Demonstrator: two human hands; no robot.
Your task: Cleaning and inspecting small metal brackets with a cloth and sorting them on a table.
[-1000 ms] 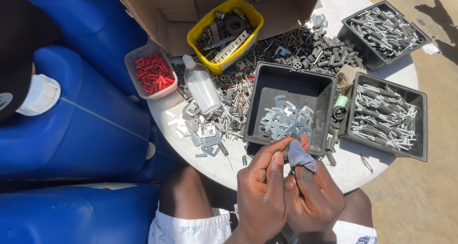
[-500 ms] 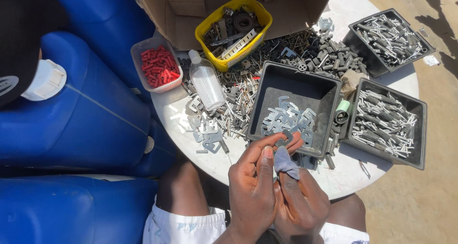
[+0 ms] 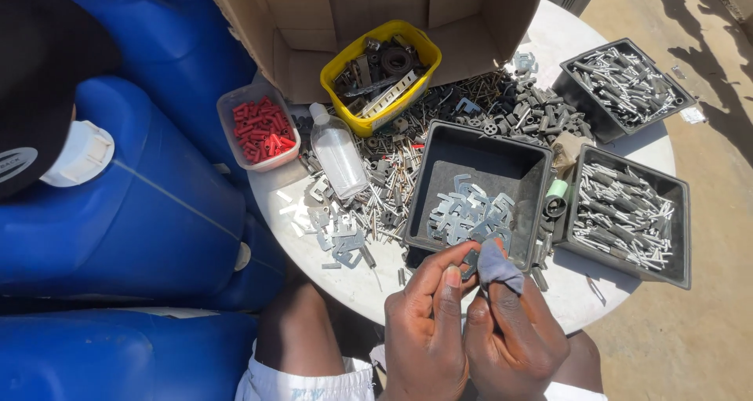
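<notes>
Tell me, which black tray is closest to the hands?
The middle black tray, holding flat grey clips. It sits right above the hands; the other two trays hold metal tubes, farther right.

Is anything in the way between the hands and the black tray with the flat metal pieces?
Nothing visible. The left hand and right hand, which holds a grey cloth, sit right at the near rim of the black tray.
</notes>
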